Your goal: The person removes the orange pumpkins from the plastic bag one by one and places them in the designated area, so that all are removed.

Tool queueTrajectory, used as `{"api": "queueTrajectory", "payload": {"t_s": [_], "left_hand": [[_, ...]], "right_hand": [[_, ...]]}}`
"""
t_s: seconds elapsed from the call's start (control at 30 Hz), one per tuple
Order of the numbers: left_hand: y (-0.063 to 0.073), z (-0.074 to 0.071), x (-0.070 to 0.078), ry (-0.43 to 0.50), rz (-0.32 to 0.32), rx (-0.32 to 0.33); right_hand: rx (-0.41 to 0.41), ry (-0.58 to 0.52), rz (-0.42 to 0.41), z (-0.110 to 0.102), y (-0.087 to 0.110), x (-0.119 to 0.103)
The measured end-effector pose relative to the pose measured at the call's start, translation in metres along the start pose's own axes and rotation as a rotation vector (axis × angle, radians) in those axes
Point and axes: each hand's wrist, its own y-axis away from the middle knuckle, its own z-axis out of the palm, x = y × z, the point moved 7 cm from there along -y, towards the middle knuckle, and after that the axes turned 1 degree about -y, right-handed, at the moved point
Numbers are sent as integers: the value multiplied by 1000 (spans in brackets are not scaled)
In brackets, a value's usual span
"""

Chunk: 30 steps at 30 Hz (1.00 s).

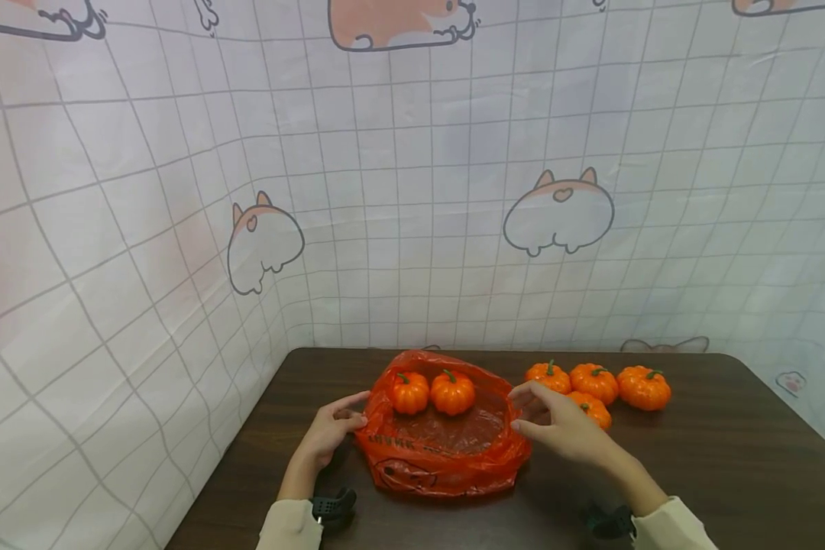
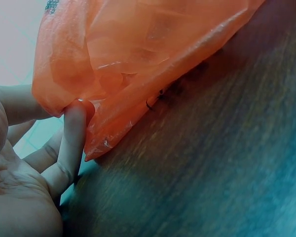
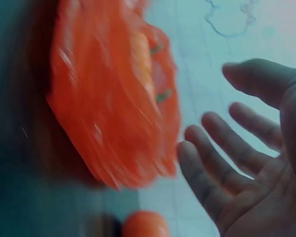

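A red plastic bag (image 1: 447, 477) stands on the table with its mouth spread open and a dog face printed on its front. Inside, toward the back, are two small orange pumpkins with green stems, a left pumpkin (image 1: 410, 395) and a right pumpkin (image 1: 452, 394). At the bag's left side my left hand (image 1: 330, 429) pinches the plastic; the left wrist view shows its fingers (image 2: 75, 129) at the bag's edge. My right hand (image 1: 557, 424) hovers just off the bag's right rim with spread, slightly bent fingers, holding nothing.
Several more orange pumpkins (image 1: 644, 388) are grouped on the brown table (image 1: 715, 458) to the right of the bag, partly behind my right hand. A white gridded cloth (image 1: 419, 252) with dog drawings hangs behind and to the left of the table.
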Motion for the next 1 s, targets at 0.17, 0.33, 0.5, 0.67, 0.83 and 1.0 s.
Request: {"api": "queueTrajectory", "payload": {"t_s": [0.17,0.33,0.5,0.67,0.83,1.0], "left_hand": [[-1,-1,0,-2,0,-1],[-2,-3,2,-5,7,1],[-3,-4,1,-3,7,-16],[-2,-4,-1,-7,14,-32],[-1,-3,0,-3,17,-41],[-2,-4,-1,-8,7,-33]], "right_hand": [[33,-20,-15,25,-9,-8],[84,-19,10,39,-19,-11],[117,-48,73,45,-33,-11],[111,-62,114,56,-51,-6],[112,37,144,66,-63,-4],[84,73,175,74,-74,0]]}}
